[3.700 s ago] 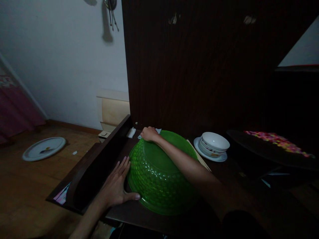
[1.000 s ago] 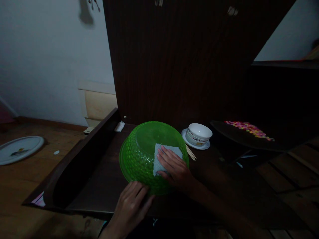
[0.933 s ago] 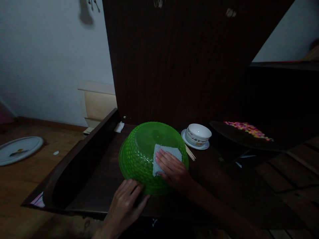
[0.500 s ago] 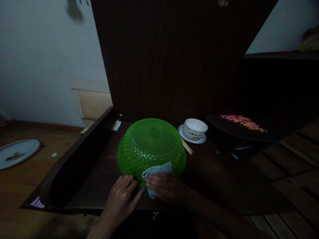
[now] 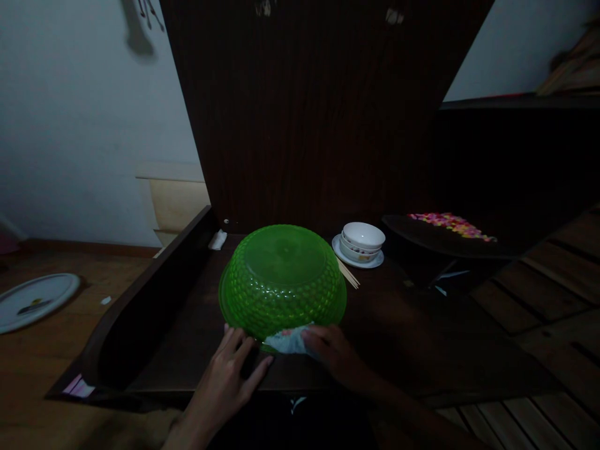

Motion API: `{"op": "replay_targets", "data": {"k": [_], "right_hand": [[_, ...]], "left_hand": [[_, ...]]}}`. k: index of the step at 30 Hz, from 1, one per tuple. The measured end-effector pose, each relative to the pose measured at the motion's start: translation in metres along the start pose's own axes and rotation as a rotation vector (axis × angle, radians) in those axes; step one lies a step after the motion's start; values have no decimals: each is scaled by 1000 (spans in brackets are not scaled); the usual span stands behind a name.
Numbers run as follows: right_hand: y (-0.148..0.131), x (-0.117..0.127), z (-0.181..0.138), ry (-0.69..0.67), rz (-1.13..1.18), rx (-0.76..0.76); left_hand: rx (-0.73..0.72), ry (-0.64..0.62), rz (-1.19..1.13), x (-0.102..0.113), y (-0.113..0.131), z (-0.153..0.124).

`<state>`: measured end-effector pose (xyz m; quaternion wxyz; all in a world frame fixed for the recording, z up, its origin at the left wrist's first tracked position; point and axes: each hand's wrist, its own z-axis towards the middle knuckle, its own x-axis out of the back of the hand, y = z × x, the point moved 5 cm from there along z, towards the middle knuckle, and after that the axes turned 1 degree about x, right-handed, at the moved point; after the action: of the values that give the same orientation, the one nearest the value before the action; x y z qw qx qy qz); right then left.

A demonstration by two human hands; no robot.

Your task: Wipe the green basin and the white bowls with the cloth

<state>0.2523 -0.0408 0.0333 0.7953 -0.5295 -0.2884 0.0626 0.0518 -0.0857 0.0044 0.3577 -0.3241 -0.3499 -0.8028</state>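
A green plastic basin [image 5: 285, 262] with a dimpled side lies upside down on the dark wooden surface [image 5: 178, 350]. My left hand [image 5: 232, 362] rests at its near left rim, fingertips curled onto the edge and thumb apart from it. In my right hand [image 5: 330, 350] is a pale, light-blue cloth [image 5: 288, 340], pressed against the near rim of the basin. The right fingertips are partly hidden by the cloth. Thin wooden chopsticks [image 5: 349, 275] lie just right of the basin, one end hidden by it.
Stacked white bowls [image 5: 363, 236] stand on a white plate [image 5: 375, 262] behind the chopsticks. A crumpled white tissue [image 5: 218, 240] lies at the back left. A raised dark side board [image 5: 150, 300] borders the left, and a tall dark panel [image 5: 300, 125] the back.
My right hand has moved the cloth lower, from the basin's side to its near rim, and the cloth is more bunched. My left hand stays at the rim. The camera view has shifted slightly.
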Motion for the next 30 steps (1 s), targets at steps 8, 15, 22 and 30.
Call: {"op": "replay_targets", "data": {"k": [8, 15, 22, 30], "right_hand": [[-26, 69, 8, 444, -15, 12], [-67, 68, 25, 471, -552, 474], [-39, 23, 31, 7, -745, 627], [-21, 17, 24, 222, -896, 786]], "left_hand": [[-32, 39, -6, 13, -13, 8], [-23, 4, -26, 19, -23, 17], [-15, -8, -26, 16, -24, 10], [-51, 38, 1, 17, -22, 15]]}}
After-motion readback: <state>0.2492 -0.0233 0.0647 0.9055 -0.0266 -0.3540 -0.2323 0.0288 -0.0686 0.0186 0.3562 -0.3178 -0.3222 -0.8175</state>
